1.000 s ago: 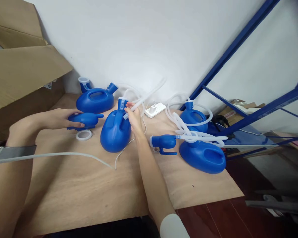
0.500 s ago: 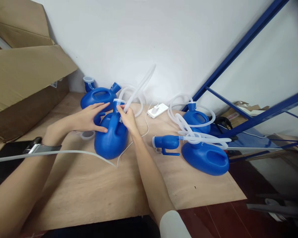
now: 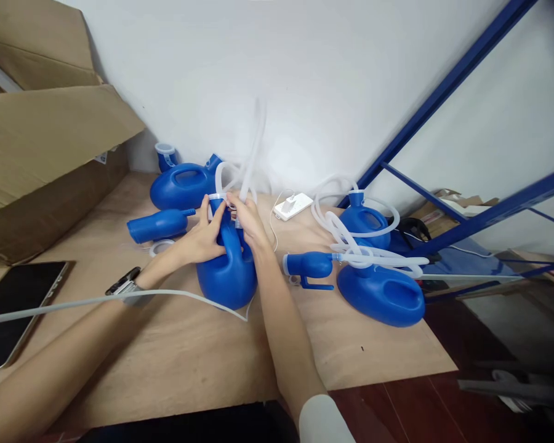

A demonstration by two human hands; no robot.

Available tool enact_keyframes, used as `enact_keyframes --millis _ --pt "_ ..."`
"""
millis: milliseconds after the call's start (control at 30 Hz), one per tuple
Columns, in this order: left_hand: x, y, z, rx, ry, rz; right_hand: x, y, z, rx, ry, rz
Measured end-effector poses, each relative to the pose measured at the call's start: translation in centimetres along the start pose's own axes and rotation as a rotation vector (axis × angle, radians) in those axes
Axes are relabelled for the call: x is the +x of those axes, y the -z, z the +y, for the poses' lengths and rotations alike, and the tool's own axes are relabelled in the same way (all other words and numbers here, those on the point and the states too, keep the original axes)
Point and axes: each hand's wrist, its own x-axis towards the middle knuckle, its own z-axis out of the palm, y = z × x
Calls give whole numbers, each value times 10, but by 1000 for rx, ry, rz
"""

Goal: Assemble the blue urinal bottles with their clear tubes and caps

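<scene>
A blue jug (image 3: 228,280) stands on the wooden table, a clear ring around its neck. My left hand (image 3: 205,237) is closed on the neck, thumb and fingers on either side of it. At the neck's right side, my right hand (image 3: 249,221) is closed around a translucent hose (image 3: 255,144) that rises upward and is blurred at its top. Left of my left hand lies a blue cylindrical part (image 3: 157,226) with a white ring (image 3: 161,247) beside it. Behind is another blue jug (image 3: 182,186) with an upturned blue spout piece (image 3: 166,158).
To the right are a blue jug (image 3: 381,295), a second one (image 3: 364,221) with coiled hoses, and a blue piece with a handle (image 3: 310,264). A white power strip (image 3: 293,206) lies near the wall. Left are an open carton (image 3: 55,129) and a black tablet (image 3: 18,307).
The jug between my hands has moved right and toward me. My left hand has gone from resting spread at its side to gripping the neck. The hose has swung more upright.
</scene>
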Motion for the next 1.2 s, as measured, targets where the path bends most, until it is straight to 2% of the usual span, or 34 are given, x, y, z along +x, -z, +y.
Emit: enact_keyframes --millis 133,233,367,433,567,733,833,933,1000,1067,1133,1200 --pt "-15 26 17 57 34 15 -2 7 -8 52 11 -15" --pt "-22 42 25 62 79 -13 -7 12 -14 45 -45 -76" --pt "-21 48 22 2 176 -51 -17 17 -24 -6 -133 -219" --pt "-19 45 19 -5 154 -28 -22 19 -30 -44 -117 -243" --pt "-16 34 18 -76 46 24 -33 22 -41 -157 -119 -179" --pt "-19 28 27 -65 49 84 -45 20 -37 -215 -76 -111" --pt "-21 38 26 31 35 66 -47 15 -28 -203 -70 -18" --pt "-20 56 14 72 -10 42 -49 10 -19 -170 -40 1" --pt "-17 66 4 -4 -28 -4 -51 8 -13 -130 -28 -15" --pt "-14 70 -5 -185 -21 -74 -53 7 -7 -100 -15 -22" --pt "-9 66 -8 -442 -11 -105 -55 7 -2 -94 16 -26" --pt "-3 55 -6 -680 21 -43 -57 7 1 -142 52 -32"
